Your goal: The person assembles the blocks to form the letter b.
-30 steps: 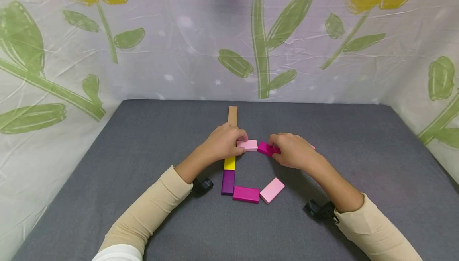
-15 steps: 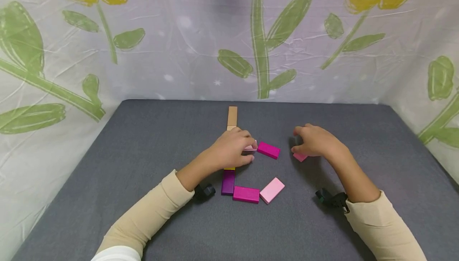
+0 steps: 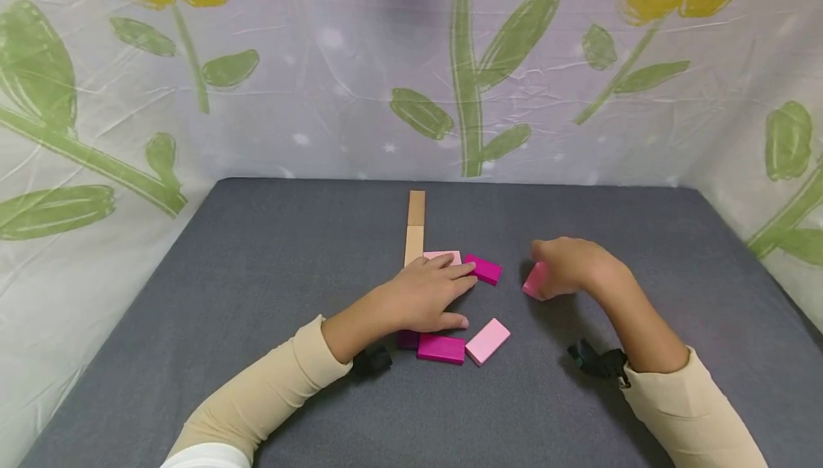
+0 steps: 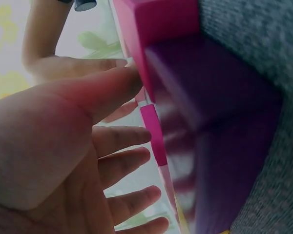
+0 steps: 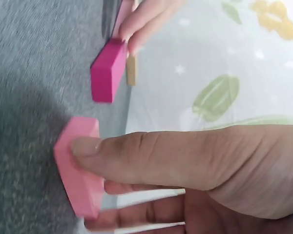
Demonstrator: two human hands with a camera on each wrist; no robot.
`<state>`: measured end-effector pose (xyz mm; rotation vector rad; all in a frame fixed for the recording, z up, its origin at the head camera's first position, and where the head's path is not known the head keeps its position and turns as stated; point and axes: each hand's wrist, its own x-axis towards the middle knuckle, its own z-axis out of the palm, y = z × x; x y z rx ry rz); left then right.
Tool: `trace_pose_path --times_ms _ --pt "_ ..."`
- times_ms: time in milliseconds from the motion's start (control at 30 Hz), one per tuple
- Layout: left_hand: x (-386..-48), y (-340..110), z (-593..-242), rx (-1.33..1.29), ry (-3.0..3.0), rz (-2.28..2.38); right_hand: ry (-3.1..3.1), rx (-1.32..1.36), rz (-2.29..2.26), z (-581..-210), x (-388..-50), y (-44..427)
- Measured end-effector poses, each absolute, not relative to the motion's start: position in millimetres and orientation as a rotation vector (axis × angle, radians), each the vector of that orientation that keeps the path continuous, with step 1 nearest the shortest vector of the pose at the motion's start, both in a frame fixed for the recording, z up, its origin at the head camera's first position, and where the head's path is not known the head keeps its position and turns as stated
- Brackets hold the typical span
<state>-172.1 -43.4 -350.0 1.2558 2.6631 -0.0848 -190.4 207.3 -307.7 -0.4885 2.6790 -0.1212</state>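
My left hand (image 3: 424,296) spreads its fingers over the row of blocks, its fingertips by the upper magenta block (image 3: 485,270) and a light pink block (image 3: 444,256); whether they touch is unclear. Beneath it the purple block (image 3: 408,340) is partly covered; the left wrist view shows this purple block (image 4: 224,126) close up. Farther right, my right hand (image 3: 575,264) pinches a pink block (image 5: 80,180) between thumb and fingers, low over the table. Nearer me lie a lower magenta block (image 3: 441,349) and a slanted light pink block (image 3: 488,341).
A brown block (image 3: 416,208) and a lighter tan block (image 3: 414,243) continue the straight line toward the back of the grey table (image 3: 308,239). Behind the table hangs a flower-patterned cloth (image 3: 321,96).
The left hand has let go of the light pink block and slid nearer and rightward, fingers spreading. The right hand left the upper magenta block, moved right and took hold of the pink block.
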Motion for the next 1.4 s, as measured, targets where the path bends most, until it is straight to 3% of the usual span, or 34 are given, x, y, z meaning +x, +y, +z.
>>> trace_pose_path --times_ms 400,1400 --pt "-173.2 -42.5 -352.5 1.245 2.643 -0.03 2.644 -0.691 -0.09 -310.9 -177.0 184.7" --pt "-176.2 -42.1 -358.9 1.168 2.703 -0.027 2.656 -0.767 -0.133 -315.1 -175.1 167.9"
